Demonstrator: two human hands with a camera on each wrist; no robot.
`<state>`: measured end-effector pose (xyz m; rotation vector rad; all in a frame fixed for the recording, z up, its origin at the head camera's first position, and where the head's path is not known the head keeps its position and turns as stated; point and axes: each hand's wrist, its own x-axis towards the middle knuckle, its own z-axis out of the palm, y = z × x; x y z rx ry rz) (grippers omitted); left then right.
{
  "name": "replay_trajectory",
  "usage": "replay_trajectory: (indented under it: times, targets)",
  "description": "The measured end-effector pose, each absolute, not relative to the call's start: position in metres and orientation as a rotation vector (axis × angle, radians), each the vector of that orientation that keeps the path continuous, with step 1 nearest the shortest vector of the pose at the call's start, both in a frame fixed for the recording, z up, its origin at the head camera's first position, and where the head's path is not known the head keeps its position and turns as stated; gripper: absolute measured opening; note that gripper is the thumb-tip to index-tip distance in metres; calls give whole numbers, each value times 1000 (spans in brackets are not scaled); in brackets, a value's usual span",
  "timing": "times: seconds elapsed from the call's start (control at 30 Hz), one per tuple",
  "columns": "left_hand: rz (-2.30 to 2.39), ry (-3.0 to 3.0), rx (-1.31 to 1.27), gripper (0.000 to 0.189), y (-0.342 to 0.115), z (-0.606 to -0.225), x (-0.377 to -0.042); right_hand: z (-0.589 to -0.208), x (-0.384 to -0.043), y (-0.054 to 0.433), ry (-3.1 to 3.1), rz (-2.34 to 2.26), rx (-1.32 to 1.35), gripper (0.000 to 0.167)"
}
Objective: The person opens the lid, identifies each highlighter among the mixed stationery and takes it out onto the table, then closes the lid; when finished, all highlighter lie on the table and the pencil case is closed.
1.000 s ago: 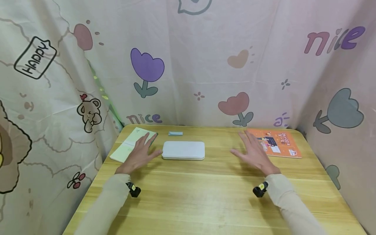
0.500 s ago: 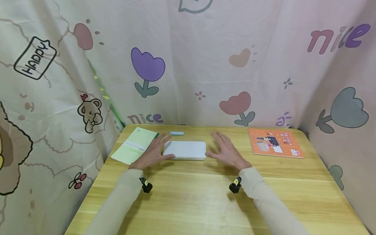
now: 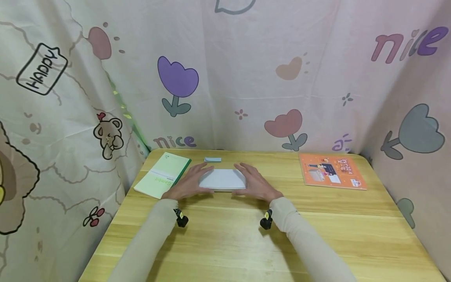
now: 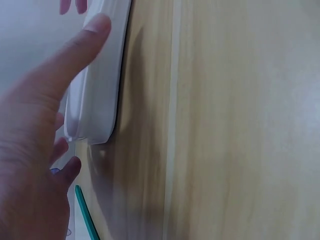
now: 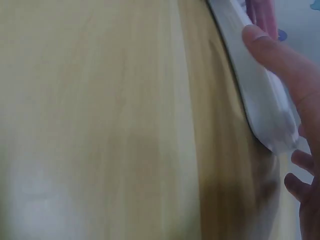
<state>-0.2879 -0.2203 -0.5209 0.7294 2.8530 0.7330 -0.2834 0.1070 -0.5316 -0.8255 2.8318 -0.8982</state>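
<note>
A flat white case (image 3: pixel 222 179) with rounded edges lies on the wooden table between both hands. My left hand (image 3: pixel 190 182) grips its left end, with the thumb along the front side and fingers reaching round the back. At the other end my right hand (image 3: pixel 258 184) grips in the same way. In the left wrist view the thumb (image 4: pixel 75 55) lies over the front of the case (image 4: pixel 100 95), and the lower fingers hang past its end. The right wrist view has the right thumb (image 5: pixel 270 50) against the case (image 5: pixel 257 90). The far fingertips are partly hidden.
A pale green notebook (image 3: pixel 163 174) lies just left of the left hand. Behind the case is a small light blue strip (image 3: pixel 213 159). An orange booklet (image 3: pixel 332 171) lies at the right rear. A printed curtain (image 3: pixel 225 78) hangs around the wooden table (image 3: pixel 225 243).
Both hands have moved inward, from apart on either side to the two ends of the white case. The right hand has come left from beside the orange booklet.
</note>
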Motion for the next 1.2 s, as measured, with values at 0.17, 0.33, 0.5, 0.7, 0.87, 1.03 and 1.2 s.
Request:
replay_trajectory:
  times: [0.17, 0.33, 0.5, 0.7, 0.87, 1.03, 1.2]
  targets:
    - [733, 2789, 758, 100, -219, -522, -289, -533, -285, 99, 2815, -815, -828, 113]
    - [717, 2771, 758, 97, -218, -520, -290, -536, -289, 95, 2837, -754, -855, 104]
    - [702, 2782, 786, 94, -215, -520, -295, -537, -292, 95, 2832, -768, -883, 94]
    - [627, 2802, 809, 93, -213, -521, -301, -535, -294, 96, 2792, -766, -914, 91]
    - [487, 2824, 842, 92, -214, -514, -303, -534, -295, 94, 2782, -738, -924, 91]
    - [445, 2806, 849, 88, -218, -509, -305, -536, -296, 91, 2775, -712, -963, 91]
    - [574, 2765, 827, 80, -222, -504, -308, -536, -297, 93, 2760, -726, -957, 94]
